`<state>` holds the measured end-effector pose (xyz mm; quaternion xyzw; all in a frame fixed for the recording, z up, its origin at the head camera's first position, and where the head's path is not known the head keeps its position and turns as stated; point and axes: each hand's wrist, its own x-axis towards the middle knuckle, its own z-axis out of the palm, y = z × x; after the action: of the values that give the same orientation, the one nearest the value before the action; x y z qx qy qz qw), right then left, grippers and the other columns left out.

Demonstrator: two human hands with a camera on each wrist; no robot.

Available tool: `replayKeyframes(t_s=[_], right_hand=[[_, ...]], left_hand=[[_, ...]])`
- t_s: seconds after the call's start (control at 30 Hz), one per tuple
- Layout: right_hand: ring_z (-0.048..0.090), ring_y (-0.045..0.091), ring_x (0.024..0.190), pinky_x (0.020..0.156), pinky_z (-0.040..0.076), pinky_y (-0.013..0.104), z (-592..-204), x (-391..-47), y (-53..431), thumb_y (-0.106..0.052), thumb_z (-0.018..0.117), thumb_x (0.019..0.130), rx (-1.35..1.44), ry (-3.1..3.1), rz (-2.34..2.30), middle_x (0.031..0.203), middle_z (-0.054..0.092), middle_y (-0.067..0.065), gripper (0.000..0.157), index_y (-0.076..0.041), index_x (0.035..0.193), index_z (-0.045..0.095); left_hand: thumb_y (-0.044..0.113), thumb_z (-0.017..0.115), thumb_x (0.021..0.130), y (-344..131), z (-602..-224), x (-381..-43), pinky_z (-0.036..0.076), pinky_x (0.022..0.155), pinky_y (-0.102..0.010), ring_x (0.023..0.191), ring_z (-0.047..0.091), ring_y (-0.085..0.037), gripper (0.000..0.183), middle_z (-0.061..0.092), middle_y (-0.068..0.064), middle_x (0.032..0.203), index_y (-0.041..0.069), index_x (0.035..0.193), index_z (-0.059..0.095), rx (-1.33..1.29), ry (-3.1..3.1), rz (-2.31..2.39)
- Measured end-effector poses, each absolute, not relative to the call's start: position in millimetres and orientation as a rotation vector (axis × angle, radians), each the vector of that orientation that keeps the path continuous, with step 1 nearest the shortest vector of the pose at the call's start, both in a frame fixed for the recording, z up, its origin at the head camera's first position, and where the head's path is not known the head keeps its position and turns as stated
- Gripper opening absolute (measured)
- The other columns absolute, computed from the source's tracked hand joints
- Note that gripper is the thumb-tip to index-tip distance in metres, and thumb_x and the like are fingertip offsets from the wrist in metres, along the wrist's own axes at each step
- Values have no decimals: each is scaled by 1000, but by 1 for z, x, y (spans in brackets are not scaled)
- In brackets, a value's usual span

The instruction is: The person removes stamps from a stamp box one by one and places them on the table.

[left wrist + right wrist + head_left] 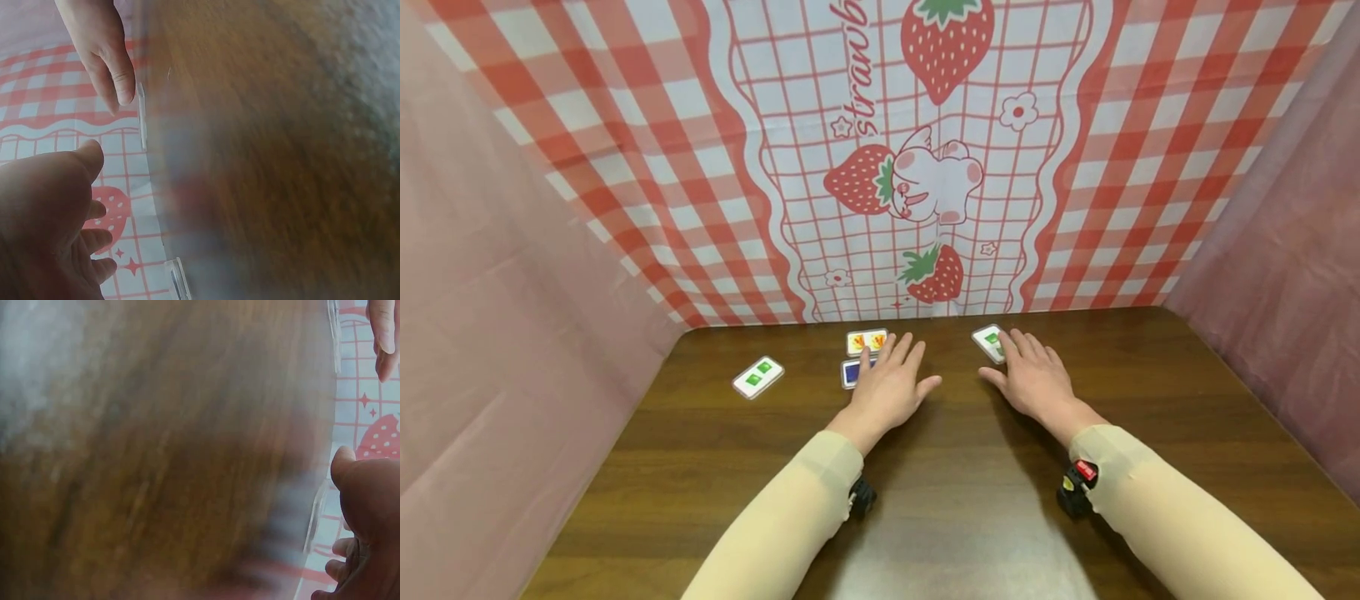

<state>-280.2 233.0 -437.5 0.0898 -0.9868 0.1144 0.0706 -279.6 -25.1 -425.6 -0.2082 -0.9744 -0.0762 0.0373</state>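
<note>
Remotely logging, head view first. On the table (pixel 955 467), a left green card (pixel 758 377) lies well apart from the rest; an orange card (pixel 865 342) sits near the far edge, with a blue card (pixel 850 374) just on its near side; a right green card (pixel 988 341) lies to their right. All are flat. The person's left hand (pixel 887 379) is out over the blue card's right part, fingers extended, gripping nothing. The right hand (pixel 1036 380) is likewise spread, partly covering the right green card. My reading: the fingers lie long because thin, flat cards offer little edge to pinch, and the wide spacing leaves each hand its own side.

Left wrist view: I see the left hand raised off the table, fingers loosely bent, nothing held. A clear rim (pixel 178 279) shows beyond; which card, I cannot tell.

Right wrist view: the right hand is also unladen, a card's clear edge (pixel 317 519) beside it. Fingertip contact: cannot tell.
</note>
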Motion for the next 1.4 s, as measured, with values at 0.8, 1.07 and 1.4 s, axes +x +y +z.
replayKeyframes(t_s=[0.8, 1.07, 1.4], right_hand=[[39, 53, 153, 123, 31, 70, -448, -297, 246, -44, 62, 113, 230, -2993, 394, 164, 40, 37, 81, 12, 165, 34], [46, 54, 147, 122, 35, 67, -452, -304, 245, -42, 64, 112, 216, -2952, 423, 159, 46, 38, 78, 13, 162, 40], [64, 53, 118, 98, 52, 66, -455, -312, 249, -39, 69, 109, 174, -2909, 397, 135, 62, 37, 72, 14, 154, 50]], left_hand=[[64, 40, 114, -10, -429, -287, 21, 129, -69, 167, 21, -34, 75, 28, -7, 181, 19, 175, 36, -671, -3027, -219], [62, 40, 115, -6, -431, -291, 23, 129, -69, 167, 23, -34, 74, 30, -8, 180, 18, 174, 37, -677, -3029, -215], [62, 40, 115, -5, -436, -296, 22, 130, -68, 167, 24, -33, 73, 33, -7, 179, 19, 174, 38, -675, -3032, -229]])
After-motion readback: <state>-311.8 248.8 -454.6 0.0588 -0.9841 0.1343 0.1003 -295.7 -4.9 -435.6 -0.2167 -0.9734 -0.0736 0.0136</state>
